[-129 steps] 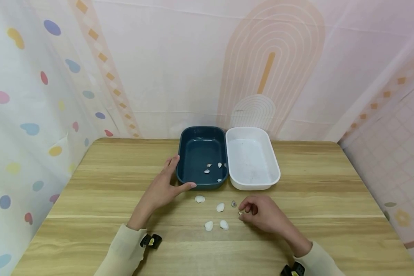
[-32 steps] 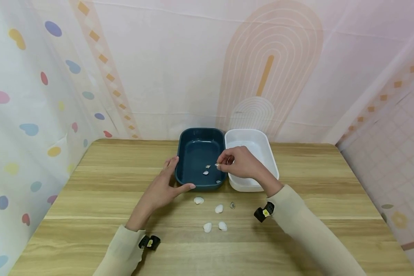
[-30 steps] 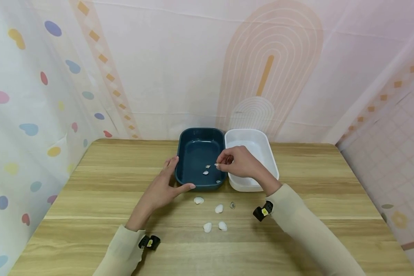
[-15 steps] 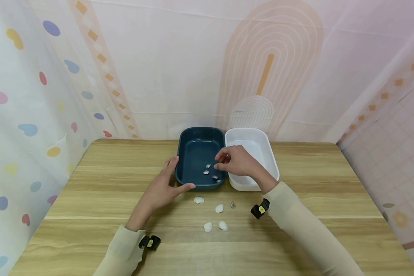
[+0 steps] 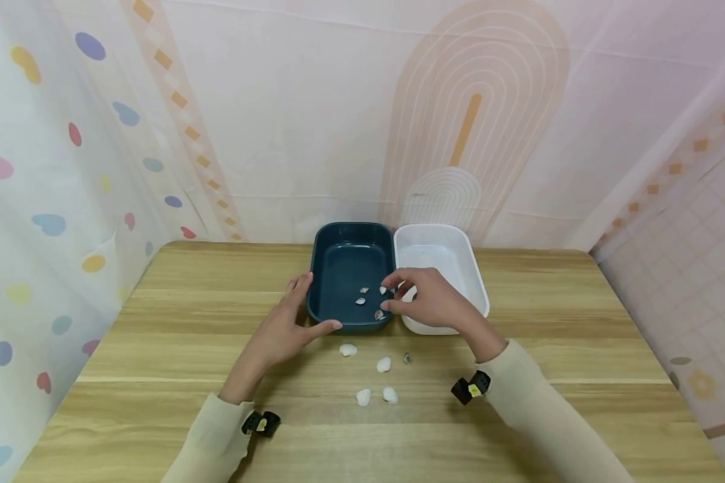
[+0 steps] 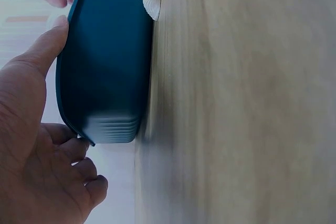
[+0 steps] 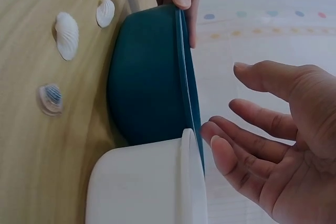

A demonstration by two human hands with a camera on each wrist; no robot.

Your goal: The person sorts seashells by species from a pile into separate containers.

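Observation:
My left hand [image 5: 290, 322] rests against the near left corner of a dark blue tray [image 5: 338, 268], thumb along the near wall and fingers along the left wall; the left wrist view shows this hand [image 6: 31, 129] on the tray [image 6: 105, 66]. My right hand [image 5: 393, 293] hovers open and empty over the tray's near right part, beside the white tray [image 5: 459, 255]. In the right wrist view its fingers [image 7: 247, 124] are spread above both rims. Several small shells [image 5: 362, 296] lie inside the blue tray.
Several pale shells [image 5: 384, 364] and a small dark striped one [image 5: 407, 359] lie on the wooden table [image 5: 157, 349] in front of the trays. The right wrist view shows those shells [image 7: 67, 35] next to the blue tray [image 7: 147, 77]. Patterned curtains surround the table.
My right hand carried a shell from the table to the blue tray, let it drop, and now stands open, drawn slightly back. The left hand has not moved.

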